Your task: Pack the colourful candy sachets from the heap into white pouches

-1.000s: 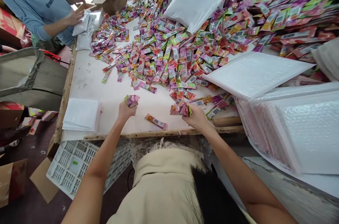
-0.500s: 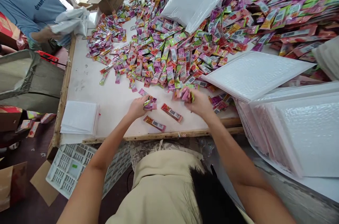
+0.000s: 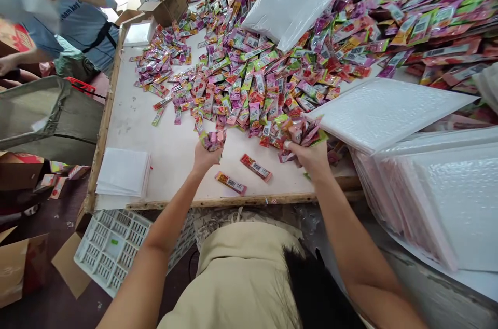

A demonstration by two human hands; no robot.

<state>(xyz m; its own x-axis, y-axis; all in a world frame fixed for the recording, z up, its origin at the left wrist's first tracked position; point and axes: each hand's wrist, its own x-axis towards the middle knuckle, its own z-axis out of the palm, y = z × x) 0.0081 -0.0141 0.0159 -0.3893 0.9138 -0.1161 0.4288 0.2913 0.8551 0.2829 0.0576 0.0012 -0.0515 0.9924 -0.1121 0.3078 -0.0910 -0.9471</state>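
My left hand is closed around a small bunch of stick packets, just in front of the large pile. At the pile's near right edge, my right hand grips another bunch of colourful stick packets, its thumb laid across them. Loose packets lie under and around that hand. Between my hands and the table's front edge rest two separate packets, a red one and an orange one, barcodes facing up. The big pile of packets spreads behind both hands.
White padded mailers are stacked at the right, and a thin stack of white sheets lies at the left. Plastic-wrapped white packs top the pile. A plastic crate is below the table. A person in blue stands far left.
My left hand has moved slightly up, with its packets now upright. My right hand has moved right to the pile edge and holds packets there. The person in blue has lifted a white item.
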